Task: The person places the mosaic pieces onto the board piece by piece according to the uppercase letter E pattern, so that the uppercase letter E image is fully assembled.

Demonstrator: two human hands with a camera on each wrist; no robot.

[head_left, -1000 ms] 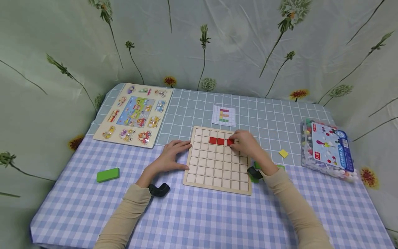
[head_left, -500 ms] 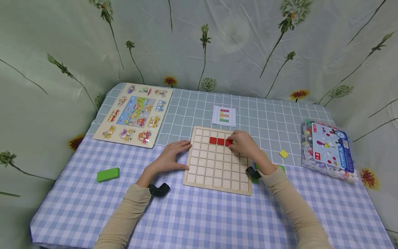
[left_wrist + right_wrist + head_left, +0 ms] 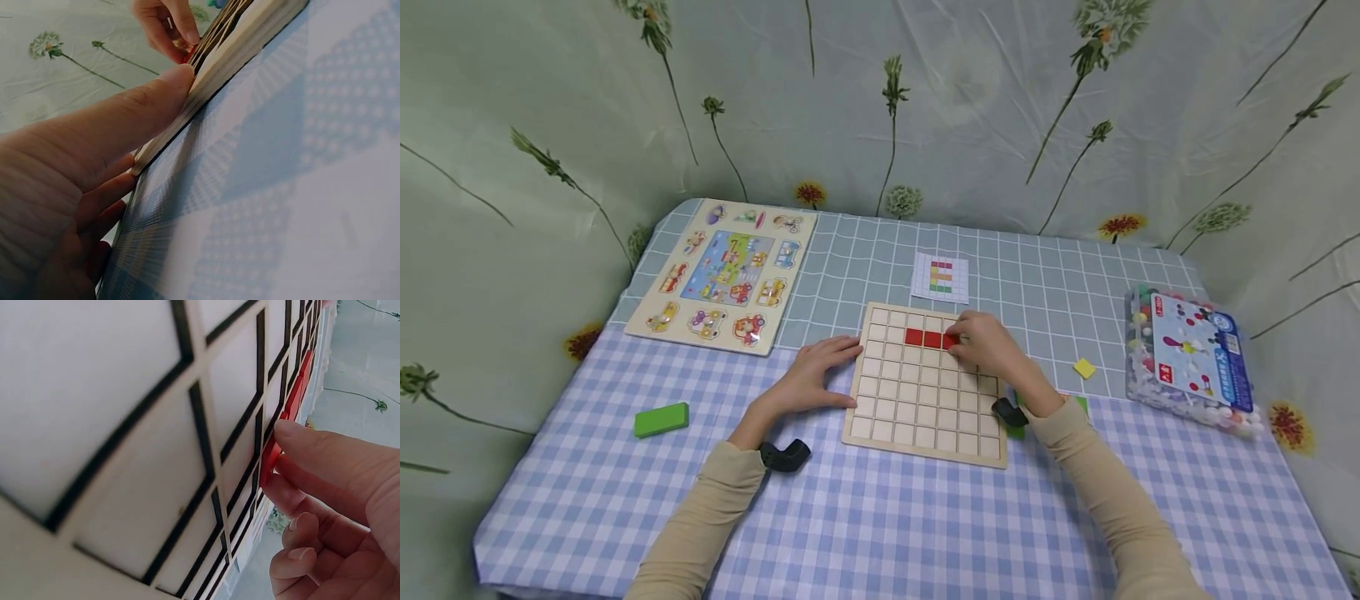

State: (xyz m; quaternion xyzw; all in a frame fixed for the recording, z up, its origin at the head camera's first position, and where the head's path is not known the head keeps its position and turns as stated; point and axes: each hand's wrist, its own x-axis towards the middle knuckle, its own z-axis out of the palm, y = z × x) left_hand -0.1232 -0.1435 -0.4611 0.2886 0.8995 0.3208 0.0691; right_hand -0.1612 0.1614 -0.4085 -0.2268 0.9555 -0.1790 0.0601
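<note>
- Right hand [image 3: 988, 343] is pinching a red tile [image 3: 270, 456] between thumb and forefinger, its other fingers curling loosely toward the palm.
- Left hand [image 3: 811, 377] is spreading its thumb wide from its straight fingers and touching the left edge of the board [image 3: 917, 404].
- That pinched tile is sitting on the board's second row from the top, just beside two more red tiles [image 3: 932, 341] to the right hand's left; whether it is lying flat in its cell, I cannot tell.
- Board is lying between the hands, the right one covering some of its cells.
- Green pieces [image 3: 1079, 403] are showing from under the right forearm, where the sleeve [image 3: 1101, 479] is hiding most of them.
- Black band [image 3: 1010, 412] on the right wrist is blocking a bit of the board's edge.
- Card [image 3: 940, 277] is lying ahead of the right hand, slightly left.
- Yellow tile [image 3: 1084, 368] is lying to the right hand's right, with the box [image 3: 1195, 354] resting farther out.
- Puzzle [image 3: 730, 267] is lying ahead and left of the left hand.
- Green block [image 3: 661, 420] is lying well left of that hand.
- Curtain [image 3: 970, 100] is hanging beyond both hands.
</note>
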